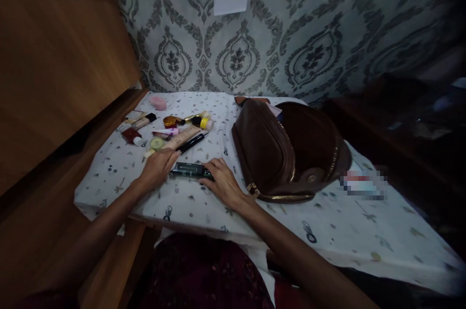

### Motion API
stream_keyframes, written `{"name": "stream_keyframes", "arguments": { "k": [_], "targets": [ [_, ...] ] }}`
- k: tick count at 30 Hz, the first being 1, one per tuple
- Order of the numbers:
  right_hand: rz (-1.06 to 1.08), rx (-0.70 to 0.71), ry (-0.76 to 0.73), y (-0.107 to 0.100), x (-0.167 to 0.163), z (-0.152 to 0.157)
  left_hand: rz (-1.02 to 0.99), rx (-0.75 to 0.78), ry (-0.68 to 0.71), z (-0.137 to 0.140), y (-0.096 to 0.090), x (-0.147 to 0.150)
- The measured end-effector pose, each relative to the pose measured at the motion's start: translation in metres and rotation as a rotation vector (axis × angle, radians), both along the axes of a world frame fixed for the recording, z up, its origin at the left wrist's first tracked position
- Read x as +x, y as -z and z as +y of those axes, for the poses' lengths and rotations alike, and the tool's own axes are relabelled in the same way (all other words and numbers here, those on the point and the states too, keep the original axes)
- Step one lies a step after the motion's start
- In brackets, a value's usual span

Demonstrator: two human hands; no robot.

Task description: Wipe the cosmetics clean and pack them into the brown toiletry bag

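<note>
A dark green bottle (189, 170) with pale lettering lies level, low over the white patterned cloth. My right hand (224, 183) is closed round its right end. At the other end is my left hand (159, 167), fingers together and curled at the bottle's tip; part of that grip is hidden. Just beyond the left fingertips lies a black mascara tube (192, 143). A beige squeeze tube (182, 138) is alongside it, and a round green-lidded pot (157, 142) sits behind my left knuckles.
An unzipped brown leather bag (262, 144) stands right of my hands. Further left are a dark red bottle (130, 136), a foundation bottle (144, 121), a pink sponge (158, 102), an amber jar (169, 121) and a yellow-banded bottle (207, 123). A wooden cabinet (61, 56) borders the left.
</note>
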State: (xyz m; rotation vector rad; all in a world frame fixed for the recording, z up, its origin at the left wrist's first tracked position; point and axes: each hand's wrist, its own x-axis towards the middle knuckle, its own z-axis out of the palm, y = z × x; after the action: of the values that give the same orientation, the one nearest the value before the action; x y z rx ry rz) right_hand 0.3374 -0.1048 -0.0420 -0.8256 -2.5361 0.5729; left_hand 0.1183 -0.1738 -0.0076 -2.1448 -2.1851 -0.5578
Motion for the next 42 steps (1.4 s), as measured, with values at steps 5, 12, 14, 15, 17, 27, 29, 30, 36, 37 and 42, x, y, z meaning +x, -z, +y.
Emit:
{"name": "stream_keyframes", "arguments": {
  "k": [5,12,14,15,17,27,29,30,36,37,42],
  "targets": [
    [-0.044,0.002,0.024,0.005,0.001,-0.003,0.154,0.153,-0.087,0.01,-0.009,0.012],
    [-0.052,0.005,0.051,0.013,0.0,0.0,0.198,0.145,0.278,0.019,0.004,0.086],
    [-0.038,0.002,0.043,0.017,0.0,0.001,0.269,0.082,0.246,0.02,0.01,0.09],
    [-0.027,0.009,0.033,0.017,0.0,0.002,0.28,0.078,0.225,0.02,0.012,0.087],
    [0.004,0.033,0.007,0.018,0.001,0.002,0.272,0.091,0.214,0.019,0.013,0.076],
    [0.091,-0.075,-0.035,0.01,0.007,-0.001,0.06,0.107,0.048,0.005,0.016,-0.006],
    [0.143,-0.087,-0.044,0.01,0.009,-0.002,0.075,0.082,-0.007,0.002,0.017,-0.014],
    [0.165,-0.095,-0.045,0.011,0.009,-0.002,0.093,0.057,-0.042,0.001,0.016,-0.017],
    [0.179,-0.159,-0.021,0.008,0.01,-0.002,0.258,-0.036,-0.246,-0.001,0.001,-0.027],
    [0.183,-0.167,-0.019,0.007,0.01,-0.002,0.283,0.011,-0.242,-0.001,-0.001,-0.025],
    [0.233,-0.194,-0.029,0.01,0.008,-0.001,0.356,0.366,0.027,0.002,-0.001,0.02]
  ]
}}
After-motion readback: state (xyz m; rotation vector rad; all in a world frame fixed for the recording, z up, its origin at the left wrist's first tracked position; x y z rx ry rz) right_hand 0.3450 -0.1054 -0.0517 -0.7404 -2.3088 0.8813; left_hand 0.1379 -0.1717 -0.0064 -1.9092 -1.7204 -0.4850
